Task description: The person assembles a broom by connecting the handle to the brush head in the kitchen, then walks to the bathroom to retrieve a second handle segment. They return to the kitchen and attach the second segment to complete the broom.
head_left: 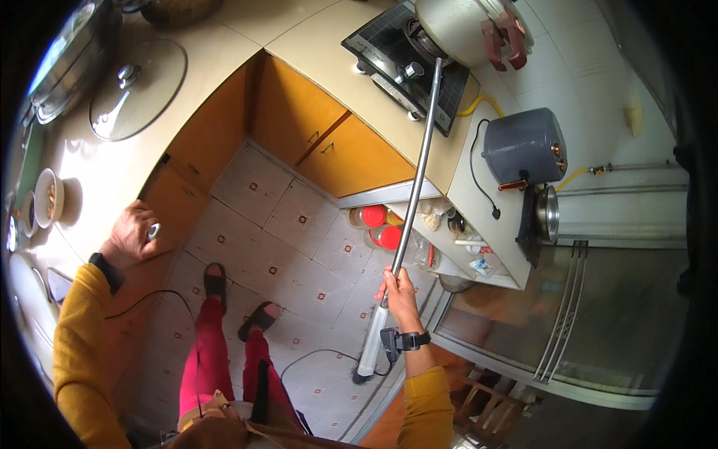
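My right hand (402, 298) is wrapped round a long metal pole (420, 168). Below the hand, the pole has a thick white end section (372, 344) with a dark, fuzzy patch at its tip. The pole's other end overlaps the black gas stove (389, 49) in view; I cannot tell whether they touch. At the left, my left hand (133, 230) is closed beside the counter's front edge. A small pale, shiny piece (154, 230) shows at its fingers, too small to name. Both wrists wear black bands.
A large pressure cooker (464, 30) sits on the stove, with a grey appliance (523, 146) to its right. On the left counter lie a glass lid (140, 90) and bowls (49, 197). Red-lidded jars (374, 216) fill a low shelf. A cable (321, 352) crosses the tiled floor (288, 266).
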A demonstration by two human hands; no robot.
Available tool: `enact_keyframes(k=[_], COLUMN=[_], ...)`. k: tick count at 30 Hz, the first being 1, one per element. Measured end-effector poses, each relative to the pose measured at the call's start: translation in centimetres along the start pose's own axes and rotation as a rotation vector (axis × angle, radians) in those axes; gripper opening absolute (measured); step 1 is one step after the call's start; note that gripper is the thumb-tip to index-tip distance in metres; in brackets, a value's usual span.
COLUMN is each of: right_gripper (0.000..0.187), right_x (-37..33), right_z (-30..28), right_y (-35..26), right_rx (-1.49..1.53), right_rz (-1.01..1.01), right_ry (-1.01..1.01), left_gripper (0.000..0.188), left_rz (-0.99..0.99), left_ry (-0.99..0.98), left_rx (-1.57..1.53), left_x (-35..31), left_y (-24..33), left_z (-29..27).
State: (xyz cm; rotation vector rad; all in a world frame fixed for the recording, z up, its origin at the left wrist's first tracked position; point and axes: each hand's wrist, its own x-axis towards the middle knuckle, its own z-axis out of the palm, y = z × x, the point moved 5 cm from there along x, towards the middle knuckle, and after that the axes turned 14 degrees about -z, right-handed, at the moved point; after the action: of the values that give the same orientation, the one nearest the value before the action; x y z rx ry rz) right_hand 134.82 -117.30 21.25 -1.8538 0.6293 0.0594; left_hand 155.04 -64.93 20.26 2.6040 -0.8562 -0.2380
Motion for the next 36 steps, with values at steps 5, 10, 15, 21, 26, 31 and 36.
enact_keyframes(k=[5, 10, 15, 21, 26, 31, 36], right_gripper=[0.020, 0.020, 0.022, 0.023, 0.021, 0.023, 0.026], right_x=[1.7, 3.1, 4.0, 4.5, 4.5, 6.3, 8.3], right_z=[1.1, 1.8, 2.0, 2.6, 3.7, 3.9, 4.0], right_y=[-2.1, -4.3, -6.5, -8.0, -8.2, -9.7, -11.5], right_rx=[0.091, 0.171, 0.148, 0.071, 0.049, 0.007, -0.037], right_rz=[0.052, 0.069, 0.078, 0.045, 0.023, -0.006, -0.036], right_ry=[-0.043, -0.061, -0.061, -0.076, -0.050, -0.022, -0.035], left_gripper=[0.026, 0.025, 0.025, 0.023, 0.022, 0.021, 0.020], left_rz=[0.027, 0.000, 0.015, -0.010, 0.022, 0.037, 0.051], left_ry=[0.026, 0.047, 0.057, 0.037, 0.091, 0.095, 0.097], left_rx=[-0.055, -0.115, -0.168, -0.167, -0.210, -0.238, -0.271], left_x=[-0.3, -0.5, -0.6, -0.8, -1.0, -1.0, -1.1], left_y=[-0.4, -1.0, -1.2, -1.4, -1.5, -1.7, -2.1], left_z=[0.2, 0.6, 0.4, 0.6, 0.5, 0.8, 1.0])
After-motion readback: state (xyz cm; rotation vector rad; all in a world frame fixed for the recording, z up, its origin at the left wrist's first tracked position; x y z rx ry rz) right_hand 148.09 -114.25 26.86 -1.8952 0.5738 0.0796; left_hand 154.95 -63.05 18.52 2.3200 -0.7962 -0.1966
